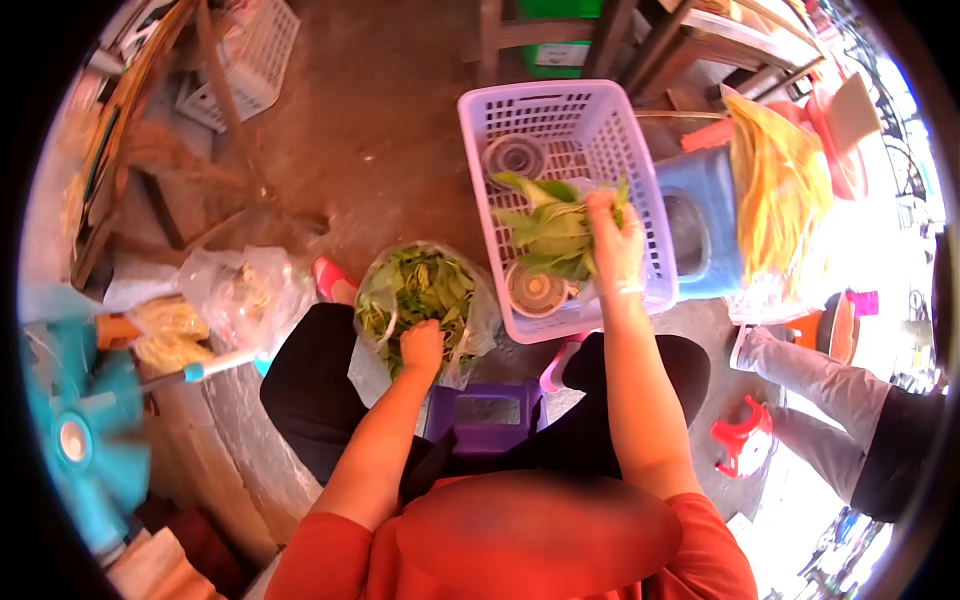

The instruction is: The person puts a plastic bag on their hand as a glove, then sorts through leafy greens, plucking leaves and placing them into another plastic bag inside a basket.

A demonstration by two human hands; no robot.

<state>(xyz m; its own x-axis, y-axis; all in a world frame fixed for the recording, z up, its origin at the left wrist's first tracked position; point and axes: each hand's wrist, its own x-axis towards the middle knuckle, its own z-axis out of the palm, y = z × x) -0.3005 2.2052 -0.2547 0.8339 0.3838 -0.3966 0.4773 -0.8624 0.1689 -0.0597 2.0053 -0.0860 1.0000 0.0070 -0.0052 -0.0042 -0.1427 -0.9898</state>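
Note:
My right hand (618,248) grips a bunch of leafy greens (552,232) over a lilac plastic basket (648,200). Inside the basket, two round metal-looking pieces (514,158) show, one partly under the leaves. Between my knees and the basket, a clear plastic bag (484,318) stands full of loose green leaves (428,285). My left hand (422,348) is closed at the near side of that bag, against the leaves. What its fingers hold, if anything, is hidden.
A purple stool (485,392) is between my legs. Right of the basket are a blue container (722,215) and a yellow bag (780,180). A teal fan (85,440) and bagged goods (245,288) are left. A person's legs (815,375) and a red stool (742,437) are right.

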